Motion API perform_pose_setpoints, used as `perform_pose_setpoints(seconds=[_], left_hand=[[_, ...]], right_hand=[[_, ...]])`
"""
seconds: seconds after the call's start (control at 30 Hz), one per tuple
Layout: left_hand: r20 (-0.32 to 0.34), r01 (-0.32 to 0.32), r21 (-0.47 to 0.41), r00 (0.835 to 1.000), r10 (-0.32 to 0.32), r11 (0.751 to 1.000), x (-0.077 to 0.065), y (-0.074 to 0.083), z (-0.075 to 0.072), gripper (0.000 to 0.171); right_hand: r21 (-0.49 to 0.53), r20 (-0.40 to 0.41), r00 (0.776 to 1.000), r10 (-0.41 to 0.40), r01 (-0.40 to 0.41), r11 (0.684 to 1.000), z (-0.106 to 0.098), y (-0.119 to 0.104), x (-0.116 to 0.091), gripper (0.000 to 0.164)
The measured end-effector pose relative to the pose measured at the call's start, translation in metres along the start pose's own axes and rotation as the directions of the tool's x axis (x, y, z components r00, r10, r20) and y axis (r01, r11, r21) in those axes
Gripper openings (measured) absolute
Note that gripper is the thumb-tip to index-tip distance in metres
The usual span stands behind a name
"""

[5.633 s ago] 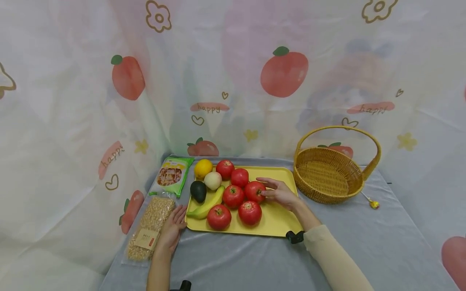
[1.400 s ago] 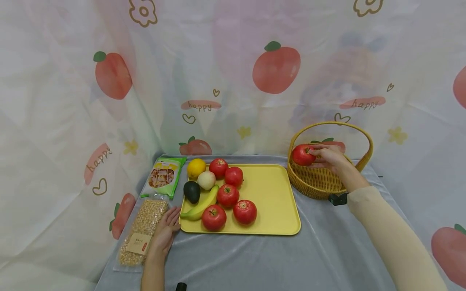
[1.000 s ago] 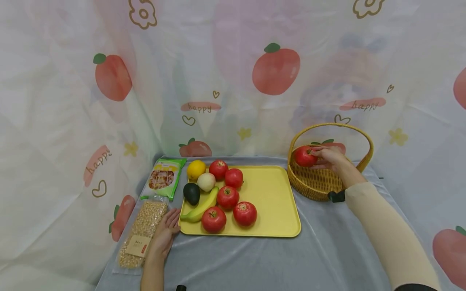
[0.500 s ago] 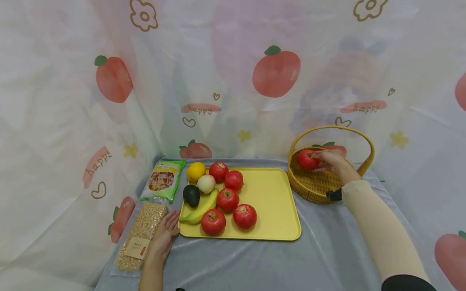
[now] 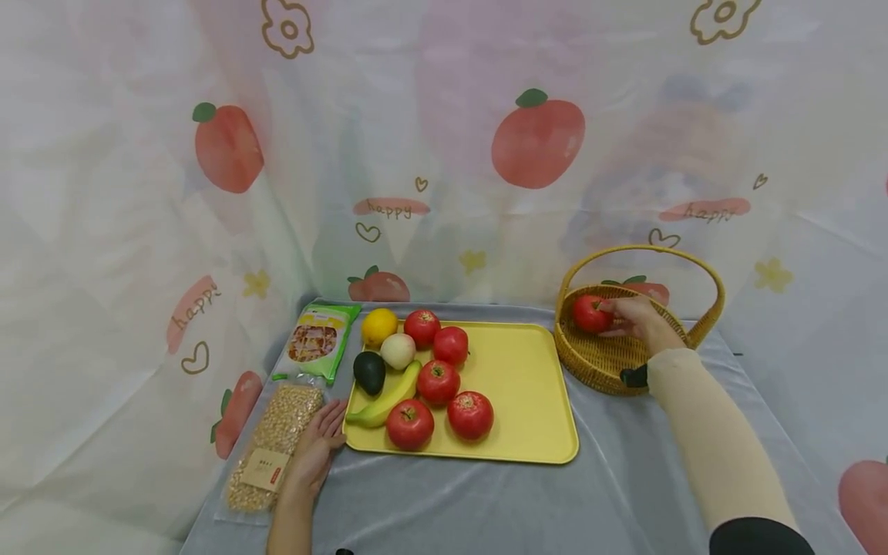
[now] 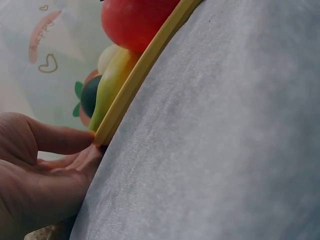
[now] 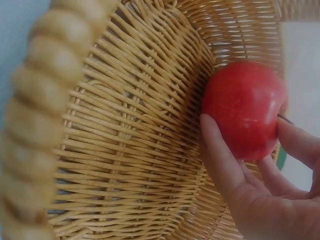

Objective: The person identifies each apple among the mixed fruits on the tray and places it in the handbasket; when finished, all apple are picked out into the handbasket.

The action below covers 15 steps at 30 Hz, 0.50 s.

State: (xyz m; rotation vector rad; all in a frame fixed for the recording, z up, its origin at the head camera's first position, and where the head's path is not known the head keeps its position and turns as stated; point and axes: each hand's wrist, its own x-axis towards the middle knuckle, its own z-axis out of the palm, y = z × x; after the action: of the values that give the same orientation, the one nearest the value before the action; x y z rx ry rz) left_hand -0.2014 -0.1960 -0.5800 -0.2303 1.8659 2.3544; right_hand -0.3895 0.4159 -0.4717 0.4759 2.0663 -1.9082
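Observation:
In the head view my right hand (image 5: pixel 641 320) is inside the wicker basket (image 5: pixel 597 366) at the back right, gripping a red apple (image 5: pixel 592 314). The right wrist view shows the fingers and thumb around that apple (image 7: pixel 245 107), close to the woven wall, its stem by the thumb. My left hand (image 5: pixel 317 447) lies at the left front corner of the yellow tray (image 5: pixel 527 393). Its fingers are stretched along the tray's side, and in the left wrist view the thumb (image 6: pixel 70 140) touches the tray's corner.
On the tray are several red apples (image 5: pixel 470 416), a banana (image 5: pixel 388 397), an avocado (image 5: pixel 369 373), a pale round fruit (image 5: pixel 398 351) and a lemon (image 5: pixel 379 327). Left of it lie a green-edged food packet (image 5: pixel 319 343) and a clear bag of kernels (image 5: pixel 284 420). The basket's handle (image 5: pixel 708 277) arches overhead.
My right hand took an apple from the tray's middle and carried it right to the basket. Over the last second it has sunk lower inside. The left hand stays at the tray's corner.

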Motion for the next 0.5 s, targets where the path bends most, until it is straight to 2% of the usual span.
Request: perform_pose_setpoints(seconds=[0.27,0.4,0.5], left_hand=[[0.001,0.004,0.011,1.000,-0.004,1.000,0.000,0.000,0.000,0.078],[-0.002,-0.009,0.005,1.000,0.009,1.000,0.001,0.001,0.000,0.079],[0.004,-0.018,0.005,1.000,0.018,1.000,0.001,0.001,-0.001,0.079]], right_hand=[[0.013,-0.022,1.000,0.018,-0.018,1.000,0.003,-0.002,-0.002,0.016],[0.013,0.004,1.000,0.015,-0.015,1.000,0.008,-0.006,-0.006,0.028],[0.020,-0.012,1.000,0.017,-0.017,1.000,0.012,-0.008,-0.008,0.038]])
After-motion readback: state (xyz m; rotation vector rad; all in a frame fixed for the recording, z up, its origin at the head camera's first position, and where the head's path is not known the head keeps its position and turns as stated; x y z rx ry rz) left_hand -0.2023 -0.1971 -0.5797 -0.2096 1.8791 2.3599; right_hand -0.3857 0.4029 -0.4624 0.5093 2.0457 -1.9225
